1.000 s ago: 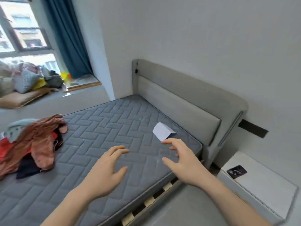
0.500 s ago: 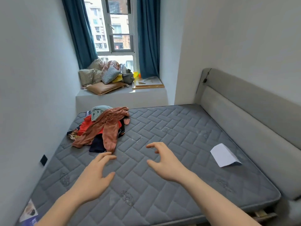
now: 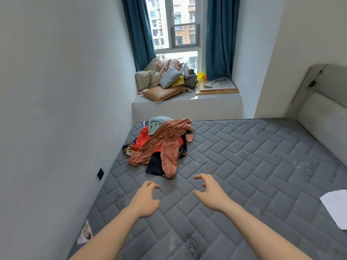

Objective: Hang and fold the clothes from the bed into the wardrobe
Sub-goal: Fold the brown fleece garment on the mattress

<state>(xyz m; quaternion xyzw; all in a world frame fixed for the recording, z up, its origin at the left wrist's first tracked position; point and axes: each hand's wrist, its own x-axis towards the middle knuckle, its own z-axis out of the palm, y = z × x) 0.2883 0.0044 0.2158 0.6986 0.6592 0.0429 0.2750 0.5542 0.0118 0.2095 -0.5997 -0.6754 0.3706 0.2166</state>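
Observation:
A heap of clothes point(image 3: 159, 143) lies on the grey quilted mattress point(image 3: 244, 166) near its far left corner, by the wall. On top is a rust-brown velvet garment point(image 3: 167, 145), with a pale blue piece, a red one and a dark navy one under it. My left hand point(image 3: 146, 200) and my right hand point(image 3: 211, 191) hover above the mattress just in front of the heap, apart from it. Both hold nothing, with fingers loosely curled. No wardrobe is in view.
A white sheet of paper point(image 3: 336, 207) lies on the mattress at the right edge. The grey padded headboard point(image 3: 323, 117) runs along the right. A window ledge point(image 3: 187, 104) behind the bed carries pillows and bedding. The left wall runs close along the mattress.
The view has swung left from the headboard corner to the clothes heap, which now sits straight ahead. Both hands have come closer to the heap, their fingers more curled.

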